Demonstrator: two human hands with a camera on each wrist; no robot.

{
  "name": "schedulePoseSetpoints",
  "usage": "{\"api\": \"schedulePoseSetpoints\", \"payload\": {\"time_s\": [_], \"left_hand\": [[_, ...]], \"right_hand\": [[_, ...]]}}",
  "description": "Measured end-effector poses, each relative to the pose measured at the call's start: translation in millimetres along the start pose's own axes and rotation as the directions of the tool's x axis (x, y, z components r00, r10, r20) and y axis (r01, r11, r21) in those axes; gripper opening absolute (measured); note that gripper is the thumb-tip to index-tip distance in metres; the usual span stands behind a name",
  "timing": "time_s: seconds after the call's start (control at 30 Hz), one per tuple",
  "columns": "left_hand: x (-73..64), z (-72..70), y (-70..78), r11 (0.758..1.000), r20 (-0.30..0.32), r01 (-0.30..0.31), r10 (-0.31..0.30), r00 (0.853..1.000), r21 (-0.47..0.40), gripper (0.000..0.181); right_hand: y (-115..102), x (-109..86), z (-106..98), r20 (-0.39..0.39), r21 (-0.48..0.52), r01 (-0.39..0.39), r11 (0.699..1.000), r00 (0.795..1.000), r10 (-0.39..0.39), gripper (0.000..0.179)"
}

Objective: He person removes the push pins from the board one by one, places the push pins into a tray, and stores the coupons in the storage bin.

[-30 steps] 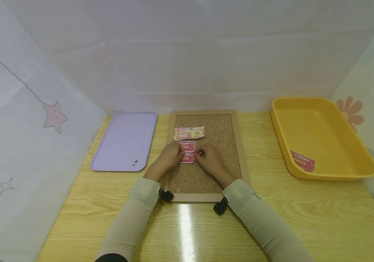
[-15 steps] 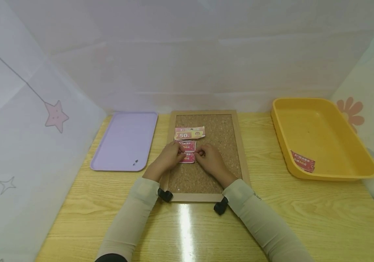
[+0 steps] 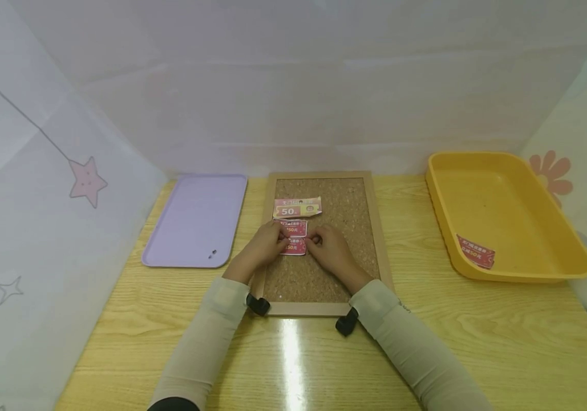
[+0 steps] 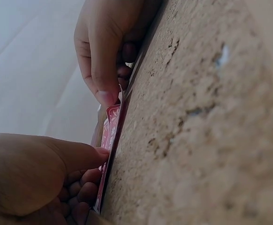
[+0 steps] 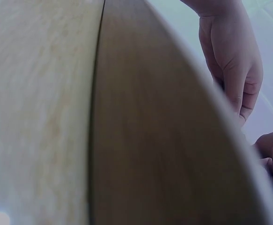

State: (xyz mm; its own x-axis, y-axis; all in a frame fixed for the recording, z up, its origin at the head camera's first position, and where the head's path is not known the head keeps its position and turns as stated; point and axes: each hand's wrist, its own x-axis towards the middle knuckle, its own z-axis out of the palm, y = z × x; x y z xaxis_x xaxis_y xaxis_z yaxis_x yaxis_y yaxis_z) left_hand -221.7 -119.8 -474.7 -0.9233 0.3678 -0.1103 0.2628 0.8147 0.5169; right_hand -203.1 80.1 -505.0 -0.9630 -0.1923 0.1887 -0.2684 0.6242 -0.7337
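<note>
A framed corkboard lies on the table, with a pink-and-yellow coupon near its upper left. Two small red coupons lie below that, an upper one and a lower one. My left hand covers their left ends, its thumb and curled fingers holding the lower coupon. At the right edge of that coupon, my right hand pinches it between thumb and fingers. In the left wrist view, both thumbs are at the red coupon, which stands slightly off the cork at one corner.
A purple tray with a few tiny dark bits is on the left. On the right stands a yellow bin with more red coupons inside. White fabric walls surround the table at the back and sides.
Both hands stay at the lower red coupon with hardly any movement. The coupons, tray and bin keep their places.
</note>
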Motion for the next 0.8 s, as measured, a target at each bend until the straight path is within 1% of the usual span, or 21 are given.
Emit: {"api": "schedulePoseSetpoints", "payload": {"time_s": [0.37, 0.63, 0.8], "left_hand": [[-0.4, 0.5, 0.5, 1.0, -0.012, -0.004, 0.004, 1.0, 0.006, 0.014], [-0.7, 1.1, -0.7, 1.0, -0.02, -0.01, 0.01, 1.0, 0.0, 0.014], [-0.5, 0.7, -1.2, 1.0, -0.021, -0.008, 0.008, 1.0, 0.0, 0.015]], "right_hand": [[1.8, 0.0, 0.6, -0.007, 0.001, 0.024, 1.0, 1.0, -0.024, 0.009], [1.4, 0.3, 1.4, 0.009, -0.016, 0.001, 1.0, 1.0, -0.001, 0.01], [0.6, 0.4, 1.2, 0.006, -0.042, 0.005, 0.999, 1.0, -0.005, 0.011]]}}
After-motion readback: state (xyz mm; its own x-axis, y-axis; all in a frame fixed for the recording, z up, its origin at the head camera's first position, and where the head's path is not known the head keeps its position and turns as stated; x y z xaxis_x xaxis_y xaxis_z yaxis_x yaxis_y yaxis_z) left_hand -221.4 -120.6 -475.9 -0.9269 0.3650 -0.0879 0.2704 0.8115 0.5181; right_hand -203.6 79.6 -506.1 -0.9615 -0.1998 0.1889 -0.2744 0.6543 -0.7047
